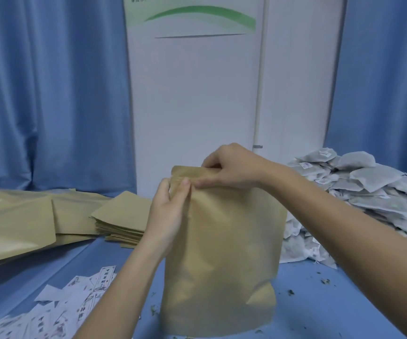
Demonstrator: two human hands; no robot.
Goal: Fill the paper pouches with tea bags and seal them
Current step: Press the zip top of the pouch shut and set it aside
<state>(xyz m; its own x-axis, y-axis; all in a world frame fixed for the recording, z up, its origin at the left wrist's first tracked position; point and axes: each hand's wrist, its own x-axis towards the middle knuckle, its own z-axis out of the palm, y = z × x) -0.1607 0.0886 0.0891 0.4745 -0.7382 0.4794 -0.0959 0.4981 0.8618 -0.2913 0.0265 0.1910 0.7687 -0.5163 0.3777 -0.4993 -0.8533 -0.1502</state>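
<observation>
A tall brown kraft-paper stand-up pouch (222,253) stands upright on the blue table (319,302), directly under both hands and bulging as if filled; the left hand (168,211) pinches its top strip at the left corner, thumb in front and fingers behind; the right hand (231,167) grips the same strip just beside it, fingers curled over the top edge; the hands sit close together, almost touching, both clamped on the pouch mouth, which looks like the start of pressing the seal shut

Left of the left hand lies a stack of flat empty brown pouches (121,216), with larger brown sheets (14,223) further out; below the left forearm, a scatter of white printed labels (75,297); right of the right forearm, a grey-white heap of tea bags (368,192)

The likely trouble is a seal that closes only in part; if the strip is misaligned or pinched crooked, a gap could stay open further right; pressing down hard could also tip or crumple the pouch

The contents cannot be seen, nor whether any stretch of the seal is already closed; the label print is too blurred to read; the right fingertips are hidden behind the strip
</observation>
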